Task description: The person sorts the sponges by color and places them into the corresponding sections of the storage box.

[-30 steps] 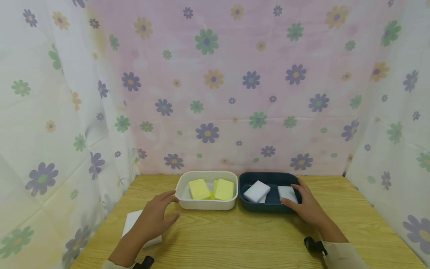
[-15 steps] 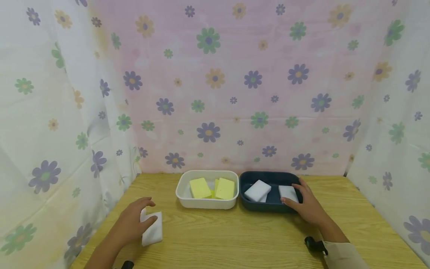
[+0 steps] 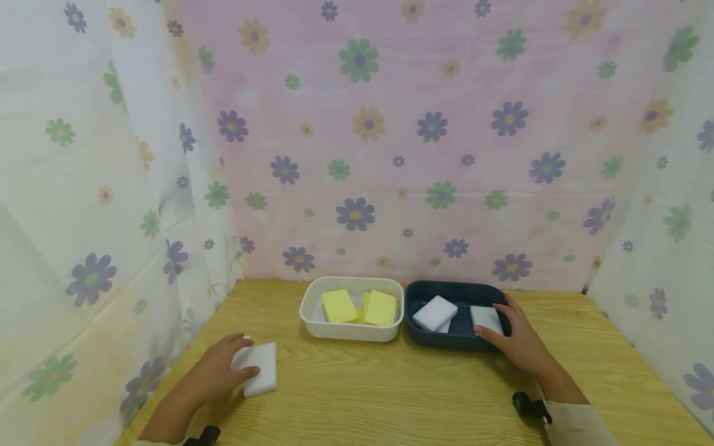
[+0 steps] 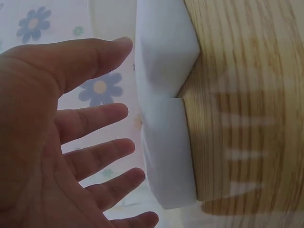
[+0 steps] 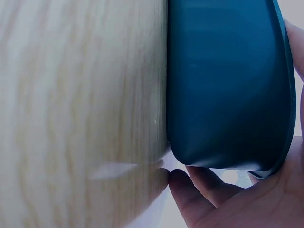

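My left hand (image 3: 217, 371) hovers over white sponges at the table's left, thumb and fingers spread around them. In the left wrist view two white sponges, one (image 4: 166, 52) tilted against the other (image 4: 168, 152), lie beyond the fingertips with a visible gap. At the right end of a dark blue tray (image 3: 446, 340), my right hand (image 3: 521, 344) grips the rim; its thumb reaches over the front side and its fingers wrap the outer end. Inside that tray, a white sponge (image 3: 435, 313) leans on another, and a separate white sponge (image 3: 485, 318) lies near my right thumb.
A white tray (image 3: 351, 333) stands left of the dark blue one, close beside it. It holds yellow sponges (image 3: 339, 306), some overlapping. Flowered cloth (image 3: 390, 155) hangs behind the wooden table (image 3: 379, 390) and at both sides.
My left hand has moved away from the white tray, leftward and back to the loose white sponges. My right hand keeps its place on the dark blue tray. The head view has shifted slightly.
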A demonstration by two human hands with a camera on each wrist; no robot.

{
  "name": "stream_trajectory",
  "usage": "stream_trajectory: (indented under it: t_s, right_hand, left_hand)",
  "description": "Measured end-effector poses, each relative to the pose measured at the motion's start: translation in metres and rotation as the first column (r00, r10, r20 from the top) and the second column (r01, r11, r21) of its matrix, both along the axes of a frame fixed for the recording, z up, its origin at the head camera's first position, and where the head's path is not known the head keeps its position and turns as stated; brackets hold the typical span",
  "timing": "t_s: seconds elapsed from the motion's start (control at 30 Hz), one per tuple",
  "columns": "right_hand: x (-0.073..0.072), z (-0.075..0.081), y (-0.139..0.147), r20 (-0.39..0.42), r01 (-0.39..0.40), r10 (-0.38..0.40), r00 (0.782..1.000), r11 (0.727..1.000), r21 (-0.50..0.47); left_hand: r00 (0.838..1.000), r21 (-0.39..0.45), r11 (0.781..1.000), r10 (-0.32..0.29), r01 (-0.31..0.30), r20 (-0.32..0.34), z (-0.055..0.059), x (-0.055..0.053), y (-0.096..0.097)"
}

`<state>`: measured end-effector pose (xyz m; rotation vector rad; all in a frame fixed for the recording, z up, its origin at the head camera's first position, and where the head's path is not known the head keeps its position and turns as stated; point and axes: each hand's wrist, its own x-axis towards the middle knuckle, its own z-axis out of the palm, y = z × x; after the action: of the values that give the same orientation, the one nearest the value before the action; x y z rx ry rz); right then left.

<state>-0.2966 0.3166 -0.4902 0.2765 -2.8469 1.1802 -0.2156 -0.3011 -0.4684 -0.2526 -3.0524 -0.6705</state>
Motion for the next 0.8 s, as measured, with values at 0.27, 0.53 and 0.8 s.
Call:
stream_trajectory:
  t_s: [0.27,0.53,0.8]
  right_hand:
    - [-0.001,-0.003,0.002,-0.001,-0.001,0.001,1.000,1.000,-0.003]
    - [-0.001,-0.002,0.001,0.001,0.006,-0.006,1.000,1.000,0.002]
    - [-0.002,-0.004,0.002,-0.001,0.007,-0.007,1.000,1.000,0.002]
  left_hand:
    - [1.000,0.004,1.000,-0.011,0.011,0.017,-0.003,-0.001,0.001]
    - [1.000,0.004,1.000,-0.024,0.024,0.000,-0.006,-0.002,0.003]
    - [1.000,-0.076,0.997,-0.006,0.004,-0.024,-0.012,-0.007,0.013]
